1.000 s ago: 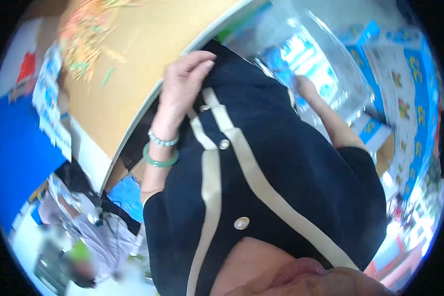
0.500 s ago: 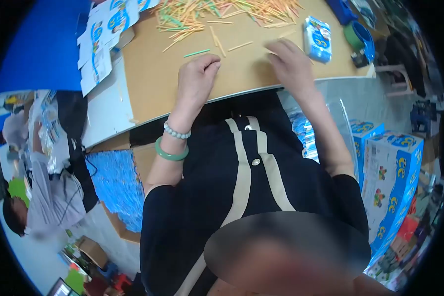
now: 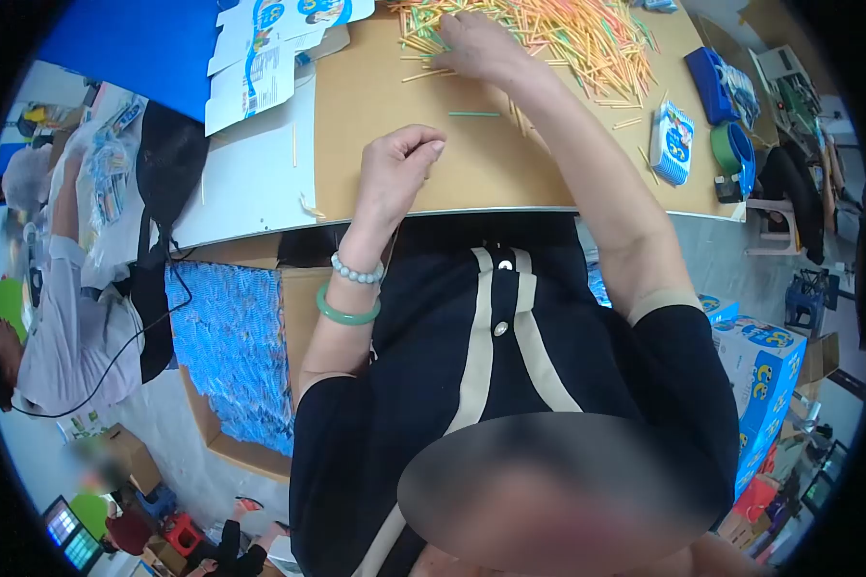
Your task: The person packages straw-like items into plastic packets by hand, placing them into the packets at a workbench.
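Note:
My left hand (image 3: 399, 173) is closed near the front of the tan tabletop (image 3: 375, 96), its fingers curled; whatever may be inside them is hidden. My right hand (image 3: 479, 48) reaches across to the left edge of a heap of thin coloured sticks (image 3: 587, 43), orange, yellow, pink and green. Its thumb stands apart from the fingers, and the fingertips touch the heap. A single green stick (image 3: 473, 114) lies between the hands. To the right stands a blue-and-white striped packet (image 3: 673, 144).
Flattened printed cartons (image 3: 260, 67) lie at the left. A green tape roll (image 3: 731, 147) and a blue holder (image 3: 707, 82) sit on the right edge. Below the table, an open box holds blue packets (image 3: 231, 356). Printed cartons (image 3: 755, 375) stand right. Another person (image 3: 91, 298) works at left.
My right hand has moved forward and left, from the front of the table to the heap. The left hand stays closed near the front edge. The camera view has shifted.

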